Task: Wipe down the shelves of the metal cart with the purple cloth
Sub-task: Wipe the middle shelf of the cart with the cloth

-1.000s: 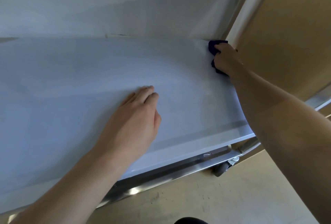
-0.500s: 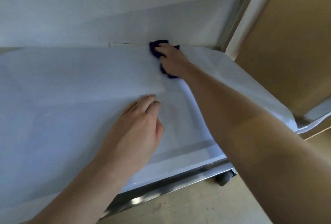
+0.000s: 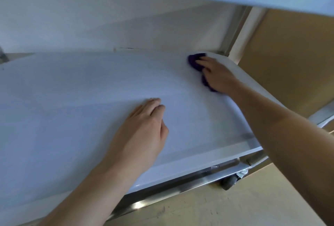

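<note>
Pressing the purple cloth (image 3: 196, 62) into the shelf's (image 3: 72, 90) far corner, my right hand (image 3: 216, 75) fingers are grasping it; I'm bracing with my left hand (image 3: 142, 133), fingers released flat.

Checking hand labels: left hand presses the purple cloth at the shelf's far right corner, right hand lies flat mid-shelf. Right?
Hands are swapped. In the head view, the right hand presses the purple cloth at the far right corner of the shelf; the left hand lies flat mid-shelf, empty.
</note>
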Demonstrator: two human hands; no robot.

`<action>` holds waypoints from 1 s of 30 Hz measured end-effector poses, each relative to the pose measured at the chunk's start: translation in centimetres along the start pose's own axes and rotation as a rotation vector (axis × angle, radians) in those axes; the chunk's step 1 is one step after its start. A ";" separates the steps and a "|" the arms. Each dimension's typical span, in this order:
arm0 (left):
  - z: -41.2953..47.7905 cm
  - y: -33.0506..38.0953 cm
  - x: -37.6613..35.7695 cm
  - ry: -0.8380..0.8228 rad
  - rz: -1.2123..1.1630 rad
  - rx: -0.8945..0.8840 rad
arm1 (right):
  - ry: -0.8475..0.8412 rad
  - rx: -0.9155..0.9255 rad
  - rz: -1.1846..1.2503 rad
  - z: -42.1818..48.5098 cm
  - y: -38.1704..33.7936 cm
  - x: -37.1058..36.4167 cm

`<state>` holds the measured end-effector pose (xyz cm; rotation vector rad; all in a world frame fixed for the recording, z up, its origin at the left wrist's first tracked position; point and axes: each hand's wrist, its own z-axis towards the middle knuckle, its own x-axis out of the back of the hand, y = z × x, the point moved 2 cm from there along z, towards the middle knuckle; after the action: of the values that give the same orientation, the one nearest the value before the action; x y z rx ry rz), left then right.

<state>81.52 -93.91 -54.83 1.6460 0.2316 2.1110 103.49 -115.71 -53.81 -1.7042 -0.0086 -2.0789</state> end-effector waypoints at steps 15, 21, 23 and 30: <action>0.0 -0.1 -0.2 0.015 0.031 0.011 | -0.190 0.295 0.118 3.9 -18.1 -5.5; 0.0 -0.2 0.2 0.017 -0.013 0.015 | -0.255 0.461 0.091 1.9 -18.2 -5.1; 0.1 -0.1 0.1 0.035 -0.014 0.025 | -0.175 0.333 0.076 2.0 -14.5 -4.0; 0.1 -0.1 0.1 0.019 0.004 0.015 | -0.055 -0.169 -0.036 -2.0 2.8 1.9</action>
<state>81.60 -93.82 -54.77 1.6365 0.2514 2.1338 102.37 -119.44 -53.27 -1.8723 0.1240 -2.1104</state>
